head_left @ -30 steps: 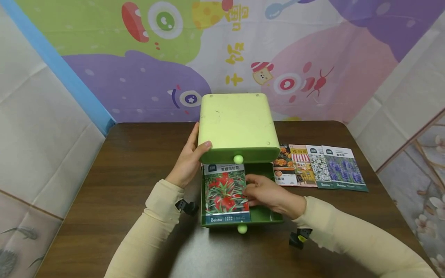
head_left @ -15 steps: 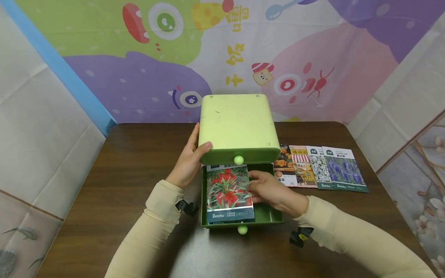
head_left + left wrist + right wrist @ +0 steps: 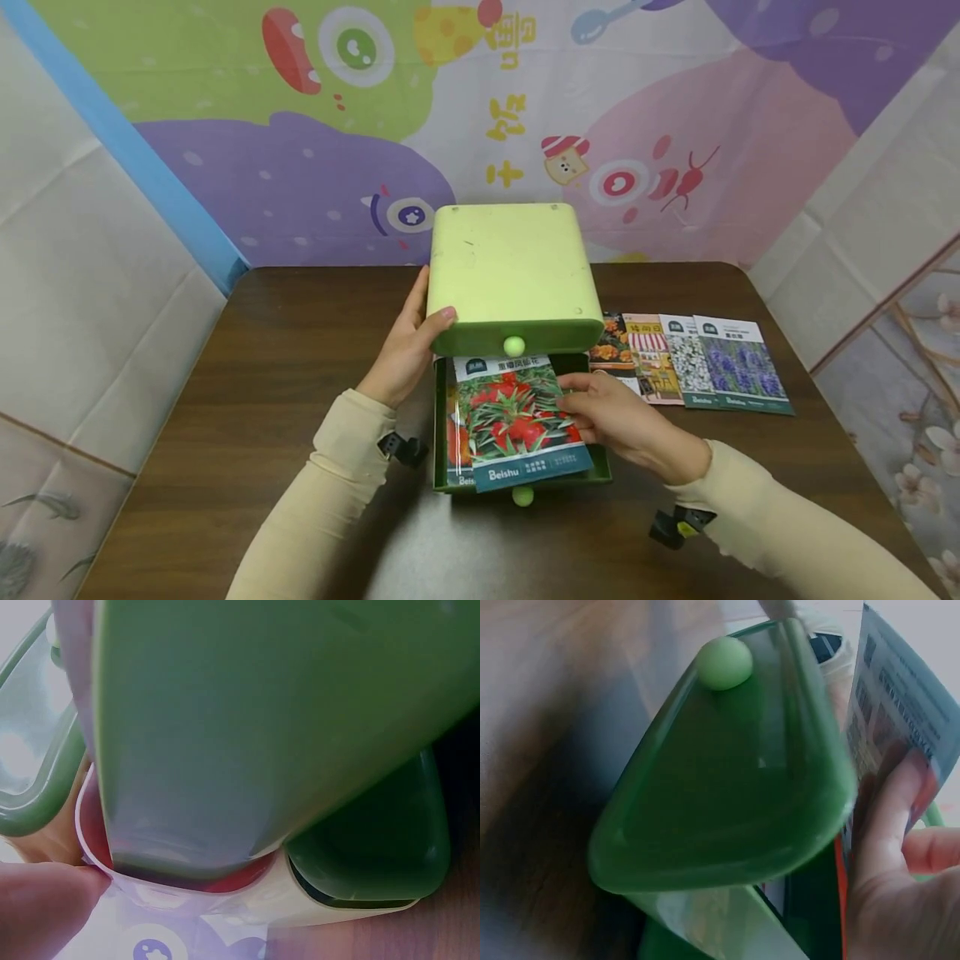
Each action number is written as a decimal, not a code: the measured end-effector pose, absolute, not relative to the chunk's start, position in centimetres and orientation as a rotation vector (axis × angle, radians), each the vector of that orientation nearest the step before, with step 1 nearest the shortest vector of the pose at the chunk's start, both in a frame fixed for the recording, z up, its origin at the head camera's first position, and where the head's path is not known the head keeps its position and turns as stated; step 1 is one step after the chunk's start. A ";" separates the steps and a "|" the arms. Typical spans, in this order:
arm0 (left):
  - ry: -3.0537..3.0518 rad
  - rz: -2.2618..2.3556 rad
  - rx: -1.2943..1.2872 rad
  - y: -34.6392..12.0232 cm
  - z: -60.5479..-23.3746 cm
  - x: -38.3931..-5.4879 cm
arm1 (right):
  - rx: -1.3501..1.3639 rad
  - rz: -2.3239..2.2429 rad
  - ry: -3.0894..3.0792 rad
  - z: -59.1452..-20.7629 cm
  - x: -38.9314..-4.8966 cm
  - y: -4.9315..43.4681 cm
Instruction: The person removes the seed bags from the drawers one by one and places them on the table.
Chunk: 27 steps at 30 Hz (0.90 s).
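Observation:
My right hand (image 3: 626, 421) pinches the right edge of a seed packet (image 3: 521, 417) with red flowers on its front. The packet is tilted and overlaps the front of the pulled-out lower green drawer (image 3: 600, 473). Under it, at the left of the drawer, another packet (image 3: 459, 450) with red on it shows. My left hand (image 3: 403, 350) holds the left side of the small light-green drawer cabinet (image 3: 517, 262), thumb on its top front corner. The upper drawer with its round knob (image 3: 513, 346) is closed. In the right wrist view, the held packet's printed back (image 3: 900, 705) faces the camera.
To the right of the cabinet, several seed packets overlap in a row on the dark wooden table (image 3: 322, 333), among them one with purple flowers (image 3: 742, 367) and one with white flowers (image 3: 690, 362). A cartoon-printed cloth (image 3: 480, 108) hangs behind.
My right hand has drawn the red-flower packet up and to the right, out of the drawer, uncovering another packet beneath it. The left hand and cabinet have stayed in place.

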<state>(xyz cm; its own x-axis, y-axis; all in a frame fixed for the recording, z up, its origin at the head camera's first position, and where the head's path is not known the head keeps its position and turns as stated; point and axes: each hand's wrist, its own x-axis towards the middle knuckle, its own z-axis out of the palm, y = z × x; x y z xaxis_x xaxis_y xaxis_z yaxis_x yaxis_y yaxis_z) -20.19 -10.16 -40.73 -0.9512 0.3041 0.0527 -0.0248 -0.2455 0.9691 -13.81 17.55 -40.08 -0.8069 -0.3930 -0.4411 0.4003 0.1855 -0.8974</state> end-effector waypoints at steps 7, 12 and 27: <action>1.789 2.305 0.348 -10.2 -40.8 -20.1 | -0.050 -1.663 1.854 -39.4 -12.0 19.5; 1.790 2.306 0.346 -10.1 -40.8 -20.2 | -0.095 -1.646 1.807 -38.9 -11.1 20.6; 1.787 2.321 0.327 -10.1 -40.8 -20.3 | -0.287 -1.644 2.147 -35.6 -8.6 24.9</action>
